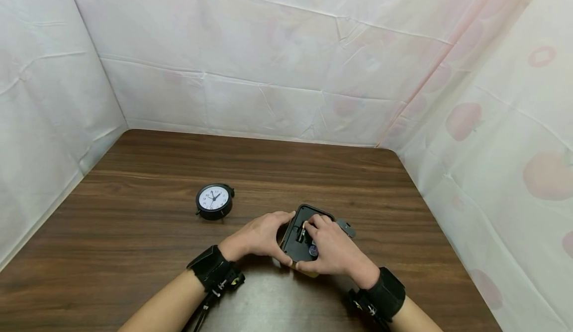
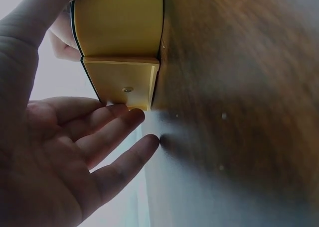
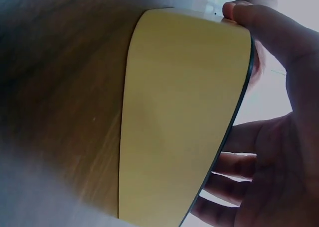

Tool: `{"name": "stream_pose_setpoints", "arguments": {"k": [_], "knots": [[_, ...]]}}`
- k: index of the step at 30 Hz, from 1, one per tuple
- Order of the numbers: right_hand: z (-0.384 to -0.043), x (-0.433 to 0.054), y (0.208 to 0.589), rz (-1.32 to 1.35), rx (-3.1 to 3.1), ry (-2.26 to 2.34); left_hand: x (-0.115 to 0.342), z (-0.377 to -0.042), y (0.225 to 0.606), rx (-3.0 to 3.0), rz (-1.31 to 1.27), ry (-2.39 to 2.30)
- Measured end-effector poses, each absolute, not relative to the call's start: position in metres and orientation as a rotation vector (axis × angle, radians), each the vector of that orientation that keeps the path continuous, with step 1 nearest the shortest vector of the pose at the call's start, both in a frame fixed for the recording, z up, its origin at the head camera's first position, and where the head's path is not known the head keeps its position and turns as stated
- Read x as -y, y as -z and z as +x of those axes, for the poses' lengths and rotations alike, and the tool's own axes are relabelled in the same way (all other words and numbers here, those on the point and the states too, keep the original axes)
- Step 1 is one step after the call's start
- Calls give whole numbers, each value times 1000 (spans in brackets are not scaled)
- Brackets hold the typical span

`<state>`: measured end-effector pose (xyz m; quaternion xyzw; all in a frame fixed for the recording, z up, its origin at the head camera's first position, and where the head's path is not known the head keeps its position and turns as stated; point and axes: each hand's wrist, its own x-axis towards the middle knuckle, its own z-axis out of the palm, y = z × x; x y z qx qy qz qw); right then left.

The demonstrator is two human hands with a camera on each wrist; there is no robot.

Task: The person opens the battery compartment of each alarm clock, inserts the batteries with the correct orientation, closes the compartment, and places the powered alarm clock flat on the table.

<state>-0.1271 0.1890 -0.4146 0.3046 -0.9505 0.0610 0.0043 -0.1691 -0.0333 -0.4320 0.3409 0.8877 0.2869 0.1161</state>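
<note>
A yellow-sided device (image 1: 293, 246) with a black back panel lies back side up on the table. Its battery compartment is uncovered, and a battery (image 1: 303, 231) shows in it. My left hand (image 1: 264, 235) grips the left end, thumb at the near edge, fingers at the far side; in the left wrist view its fingertips are at the yellow end wall (image 2: 124, 82). Over the panel, my right hand (image 1: 333, 247) bends its fingertips down at the battery, with its thumb on the near edge. Beside that hand is a small dark cover (image 1: 345, 227), partly hidden.
A round black alarm clock (image 1: 214, 201) with a white dial stands to the left, beyond my left hand. The brown wooden table (image 1: 250, 158) is bordered by white curtains (image 1: 268, 48) at the back and sides. Each wrist wears a black camera strap (image 1: 388, 294).
</note>
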Motion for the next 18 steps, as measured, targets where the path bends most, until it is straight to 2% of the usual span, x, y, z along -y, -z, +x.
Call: {"name": "stream_pose_setpoints", "arguments": {"k": [11, 18], "knots": [[-125, -191, 415, 989, 2875, 13, 33, -169, 431, -2586, 995, -838], [-128, -193, 411, 991, 2929, -75, 33, -169, 432, -2584, 978, -823]]}}
